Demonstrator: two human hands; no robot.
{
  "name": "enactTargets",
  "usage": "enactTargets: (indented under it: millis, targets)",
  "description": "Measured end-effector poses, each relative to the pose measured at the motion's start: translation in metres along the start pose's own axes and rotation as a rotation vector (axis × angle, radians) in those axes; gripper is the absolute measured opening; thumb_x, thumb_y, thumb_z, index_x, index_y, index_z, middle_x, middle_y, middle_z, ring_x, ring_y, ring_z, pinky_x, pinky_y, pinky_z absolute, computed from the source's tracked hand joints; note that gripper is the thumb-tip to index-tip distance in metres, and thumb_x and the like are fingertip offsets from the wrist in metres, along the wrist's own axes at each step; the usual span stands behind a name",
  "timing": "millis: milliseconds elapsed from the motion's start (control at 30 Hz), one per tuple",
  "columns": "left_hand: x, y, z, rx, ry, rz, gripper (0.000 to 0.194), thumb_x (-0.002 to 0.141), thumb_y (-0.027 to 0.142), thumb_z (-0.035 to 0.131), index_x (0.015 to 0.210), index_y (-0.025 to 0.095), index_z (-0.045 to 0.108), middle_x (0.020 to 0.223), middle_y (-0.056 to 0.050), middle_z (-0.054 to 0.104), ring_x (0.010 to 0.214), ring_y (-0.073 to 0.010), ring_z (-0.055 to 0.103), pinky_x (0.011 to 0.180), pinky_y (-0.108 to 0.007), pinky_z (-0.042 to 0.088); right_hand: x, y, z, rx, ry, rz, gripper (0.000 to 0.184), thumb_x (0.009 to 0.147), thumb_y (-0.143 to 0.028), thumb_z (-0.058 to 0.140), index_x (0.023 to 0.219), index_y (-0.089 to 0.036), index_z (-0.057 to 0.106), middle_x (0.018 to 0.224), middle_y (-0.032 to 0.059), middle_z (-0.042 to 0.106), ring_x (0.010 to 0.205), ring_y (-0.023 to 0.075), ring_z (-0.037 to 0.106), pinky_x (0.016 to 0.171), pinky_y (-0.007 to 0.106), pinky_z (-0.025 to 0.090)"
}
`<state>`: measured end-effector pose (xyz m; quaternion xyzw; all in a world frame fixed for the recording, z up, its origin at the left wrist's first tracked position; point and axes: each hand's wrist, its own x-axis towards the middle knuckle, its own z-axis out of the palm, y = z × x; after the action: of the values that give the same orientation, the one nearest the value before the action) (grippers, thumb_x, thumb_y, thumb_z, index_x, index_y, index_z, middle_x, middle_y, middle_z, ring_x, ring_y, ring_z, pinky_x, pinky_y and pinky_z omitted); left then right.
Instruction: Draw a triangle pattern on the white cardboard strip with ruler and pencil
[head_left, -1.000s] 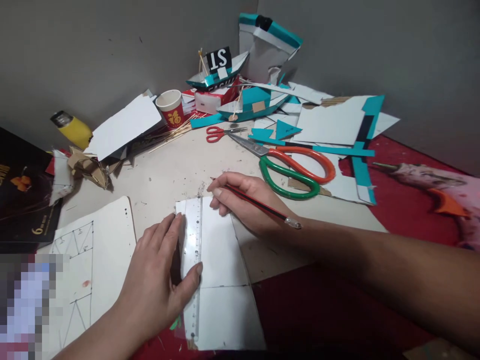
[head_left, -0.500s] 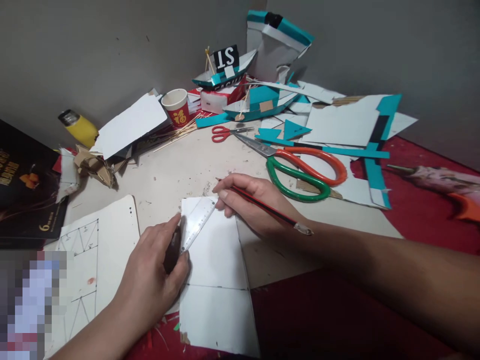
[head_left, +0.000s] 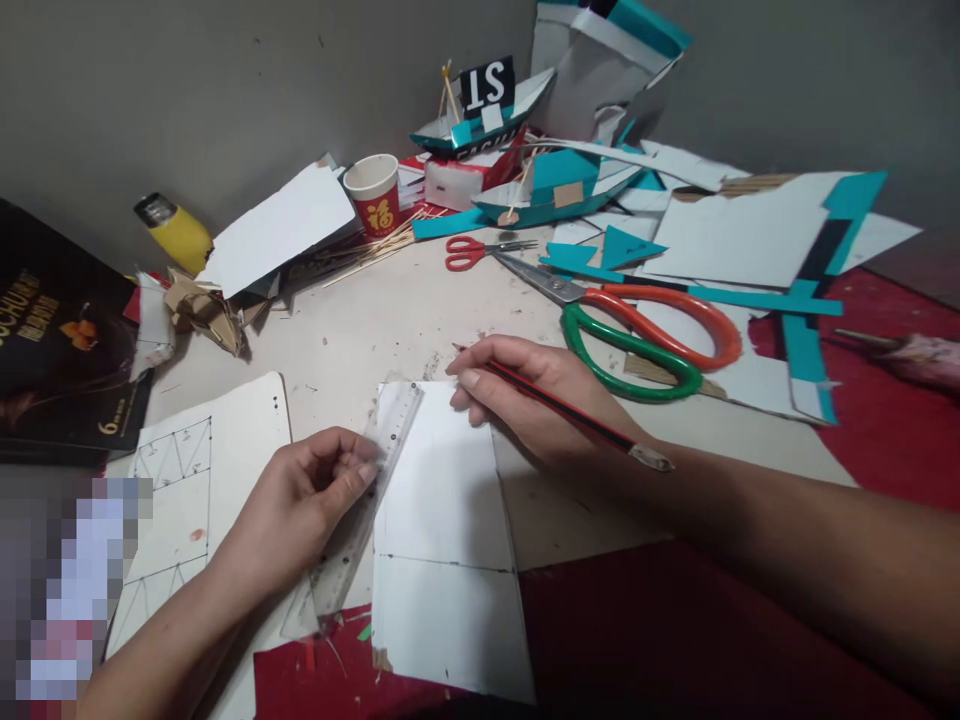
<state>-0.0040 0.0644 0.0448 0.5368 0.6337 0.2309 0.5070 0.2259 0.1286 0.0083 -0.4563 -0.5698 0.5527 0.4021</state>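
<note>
1. Fingers (head_left: 349,440) of my left hand (head_left: 300,490) are curled, pinching the edge of a clear, straight plastic ruler (head_left: 397,425).
2. My right hand (head_left: 536,385) pinches a red-and-black striped pencil (head_left: 562,406), its tip pointing away from me, past the card's far edge.
3. Between them I have a white rectangular card (head_left: 442,500) with one dark line across it; it lies partly on the beige counter (head_left: 420,310), its near part over a dark red surface (head_left: 600,630). The ruler slants over its upper-left edge.
4. With so light a hold on one edge, the ruler could swing, I judge, and drag the card askew. I can't tell whether the right knuckles press the card.
5. Large metal scissors (head_left: 571,292) with green and orange handles lie just beyond that hand; a careless sweep could knock them.
</note>
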Motion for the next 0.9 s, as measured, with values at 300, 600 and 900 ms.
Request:
enactTargets:
  millis: [300,600,900]
  targets:
    - [0.0028,0.0009,-0.0018,-0.441,0.012,-0.175,0.022,0.075,0.035,0.080,0.086,0.017,0.074,0.069,-0.001,0.069,0.049,-0.0050,0.050,0.047,-0.016,0.037,-0.0006,-0.0010,0.0019,0.004,0.015,0.055,0.008,0.089,-0.022,0.059,0.092,-0.020,0.065,0.077,0.0029,0.070,0.062,0.0124,0.061,0.062,0.026,0.050]
    - [0.0006,0.0010,0.0006,-0.500,-0.010,-0.143,0.014,0.075,0.029,0.080,0.084,0.017,0.078,0.066,-0.001,0.069,0.049,-0.0044,0.051,0.048,-0.015,0.039,-0.0005,-0.0031,0.0015,-0.027,-0.006,0.034,0.011,0.092,-0.024,0.055,0.091,-0.020,0.065,0.079,0.0036,0.069,0.064,0.0127,0.062,0.060,0.024,0.049]
    - [0.0001,0.0018,-0.0003,-0.475,-0.024,-0.130,0.014,0.076,0.030,0.079,0.084,0.018,0.077,0.065,0.000,0.070,0.050,-0.0056,0.053,0.050,-0.017,0.041,-0.0021,-0.0023,0.0020,-0.044,-0.013,0.032,0.010,0.091,-0.025,0.056,0.093,-0.020,0.065,0.079,0.0026,0.069,0.065,0.0122,0.061,0.060,0.024,0.048]
